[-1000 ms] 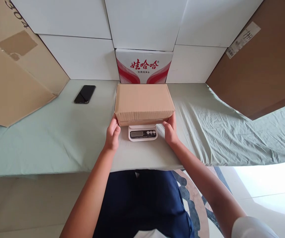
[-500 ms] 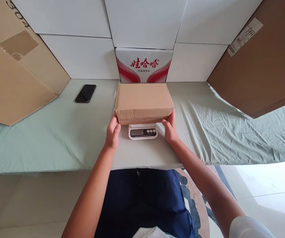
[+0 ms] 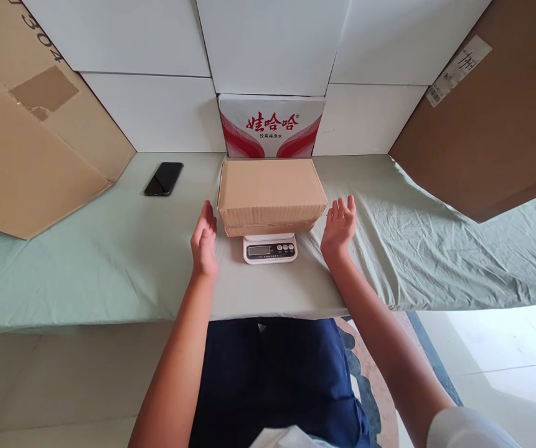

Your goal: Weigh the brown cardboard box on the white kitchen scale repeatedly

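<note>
A closed brown cardboard box (image 3: 270,183) rests on a white digital kitchen scale (image 3: 270,256), covering its weighing plate. Only the scale's front panel, with a small display and several round buttons, sticks out below the box. No digits can be made out on the display. To the left of the box is my left hand (image 3: 205,241), apart from it, fingers stretched forward and holding nothing. My right hand (image 3: 339,228) is off the box's right side, palm turned inward and fingers spread, also holding nothing.
A black phone (image 3: 164,179) lies on the green cloth (image 3: 94,267) to the left. Behind the box stands a white-and-red carton (image 3: 271,126) against white panels (image 3: 272,43). Large cardboard sheets flank the table, one at the left (image 3: 38,162) and one at the right (image 3: 492,137).
Both hands have let go of the cardboard box and moved outward, one to each side. The box stays on the scale.
</note>
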`<state>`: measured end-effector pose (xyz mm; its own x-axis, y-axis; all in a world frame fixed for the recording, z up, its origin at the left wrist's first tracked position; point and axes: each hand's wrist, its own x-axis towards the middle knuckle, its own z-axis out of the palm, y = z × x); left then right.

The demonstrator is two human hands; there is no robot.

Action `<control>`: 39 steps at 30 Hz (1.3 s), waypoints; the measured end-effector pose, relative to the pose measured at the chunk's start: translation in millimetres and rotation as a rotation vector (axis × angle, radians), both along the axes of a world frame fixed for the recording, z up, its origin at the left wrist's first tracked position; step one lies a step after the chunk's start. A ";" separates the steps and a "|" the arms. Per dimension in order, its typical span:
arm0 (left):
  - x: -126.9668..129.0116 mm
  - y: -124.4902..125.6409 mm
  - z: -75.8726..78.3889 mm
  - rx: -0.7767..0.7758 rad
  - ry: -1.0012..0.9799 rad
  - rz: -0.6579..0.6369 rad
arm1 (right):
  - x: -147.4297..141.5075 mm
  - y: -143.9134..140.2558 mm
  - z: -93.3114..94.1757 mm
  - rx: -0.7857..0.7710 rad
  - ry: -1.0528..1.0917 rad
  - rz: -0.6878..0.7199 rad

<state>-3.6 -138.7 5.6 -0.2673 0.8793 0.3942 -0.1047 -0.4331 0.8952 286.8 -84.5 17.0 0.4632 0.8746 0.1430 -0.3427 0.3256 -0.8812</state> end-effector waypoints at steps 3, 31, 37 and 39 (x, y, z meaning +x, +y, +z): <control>-1.7 2.3 -2.6 0.013 -0.026 0.005 | -1.7 -0.9 6.3 -0.037 0.065 -0.027; -1.5 5.5 -4.4 0.017 -0.055 -0.025 | -1.4 9.0 8.2 -0.152 0.144 -0.016; -0.5 5.0 -2.5 0.017 -0.073 -0.034 | -0.9 10.1 7.1 -0.157 0.152 -0.012; -0.8 4.8 -2.5 0.022 -0.072 -0.037 | -0.3 11.0 6.2 -0.150 0.139 -0.010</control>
